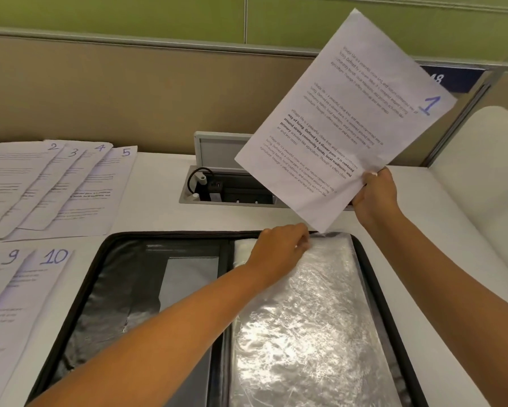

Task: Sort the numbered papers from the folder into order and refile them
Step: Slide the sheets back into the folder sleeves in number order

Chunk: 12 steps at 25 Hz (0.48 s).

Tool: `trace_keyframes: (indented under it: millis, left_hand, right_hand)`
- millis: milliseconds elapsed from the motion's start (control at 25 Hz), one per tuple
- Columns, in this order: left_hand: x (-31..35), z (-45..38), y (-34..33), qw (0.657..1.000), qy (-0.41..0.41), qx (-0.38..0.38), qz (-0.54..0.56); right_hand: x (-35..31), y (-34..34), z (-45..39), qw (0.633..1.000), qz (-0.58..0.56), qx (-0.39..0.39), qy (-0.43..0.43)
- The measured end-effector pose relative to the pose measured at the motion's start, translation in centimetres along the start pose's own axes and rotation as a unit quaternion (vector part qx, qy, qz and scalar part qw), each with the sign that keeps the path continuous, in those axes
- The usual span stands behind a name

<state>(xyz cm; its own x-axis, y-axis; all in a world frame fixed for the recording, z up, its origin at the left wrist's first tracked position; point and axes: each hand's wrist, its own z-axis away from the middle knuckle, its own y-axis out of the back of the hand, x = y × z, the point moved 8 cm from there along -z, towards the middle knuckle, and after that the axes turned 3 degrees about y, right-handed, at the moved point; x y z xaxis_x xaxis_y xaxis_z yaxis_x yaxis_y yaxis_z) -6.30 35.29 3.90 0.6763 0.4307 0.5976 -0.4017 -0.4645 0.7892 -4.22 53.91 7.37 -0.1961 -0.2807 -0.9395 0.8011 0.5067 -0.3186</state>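
The right hand holds the white printed sheet marked 1 by its near right edge, thumb on the face; the sheet stands raised and tilted, long axis running up and far, its lowest corner just above the top edge of the crinkled clear plastic sleeve in the open black zip folder on the white table. The left hand pinches that top edge, nearest the opening. Sheets 2 to 5 and 9, 10 lie well left; the open cable box sits beyond.
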Motion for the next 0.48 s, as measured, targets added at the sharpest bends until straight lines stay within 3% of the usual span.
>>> trace_keyframes:
  millis: [160, 480]
  left_hand:
    - [2.9, 0.4, -2.6, 0.991, -0.074, -0.107, -0.011]
    - [3.4, -0.4, -2.3, 0.997, -0.063, -0.018, -0.041]
  right_hand:
    - [0.5, 0.4, -0.2, 1.000, 0.011, 0.002, -0.011]
    - [-0.3, 0.8, 0.2, 1.000, 0.004, -0.004, -0.003]
